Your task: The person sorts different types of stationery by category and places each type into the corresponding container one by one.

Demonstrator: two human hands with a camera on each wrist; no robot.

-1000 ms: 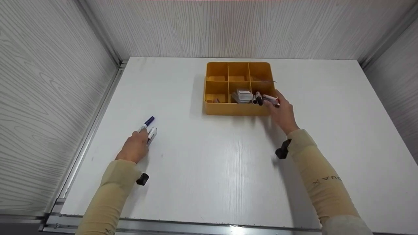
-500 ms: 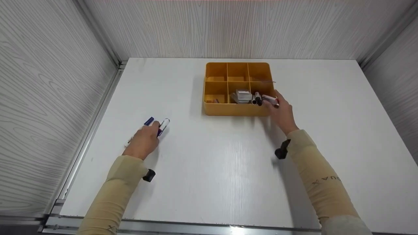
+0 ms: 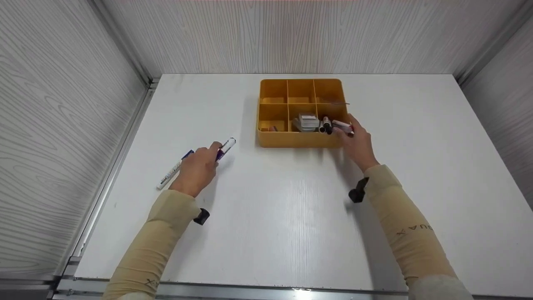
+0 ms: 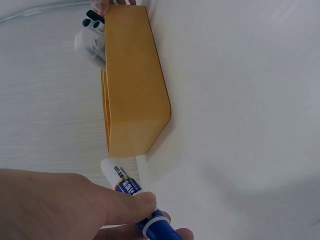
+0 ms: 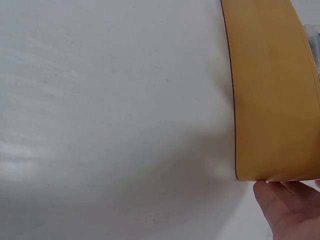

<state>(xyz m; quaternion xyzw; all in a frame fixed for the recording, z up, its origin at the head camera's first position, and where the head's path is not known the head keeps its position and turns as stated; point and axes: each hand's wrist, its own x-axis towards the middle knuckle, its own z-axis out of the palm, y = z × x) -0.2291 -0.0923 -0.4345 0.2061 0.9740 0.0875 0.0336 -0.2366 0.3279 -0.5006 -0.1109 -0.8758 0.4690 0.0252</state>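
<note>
My left hand [image 3: 195, 171] pinches a blue-and-white, pen-like tube [image 4: 128, 186] between thumb and fingers, above the table left of the orange-yellow divided box [image 3: 300, 139]. The tube's white end points toward the box; its exact kind is unclear. Below the hand, a white marker [image 3: 168, 176] with a blue cap lies on the table, partly hidden. My right hand [image 3: 359, 146] grips the box's front right corner, with fingers [image 5: 275, 197] against the outer side wall. Several pens [image 3: 326, 124] and a white, red-ended marker [image 3: 342, 126] lean in the compartment beside it.
Small clear plastic cases [image 3: 308, 121] sit in the box's front middle compartment. Small pieces [image 3: 272, 128] lie in the front left one. A thin rod [image 3: 342, 103] reaches over the right rim. Wood-grain panels [image 3: 250, 37] enclose the white table [image 3: 266, 216].
My left hand has lifted the blue-and-white tube and carried it right and away from me, toward the box. More of the marker on the table shows. My right hand stays at the box corner.
</note>
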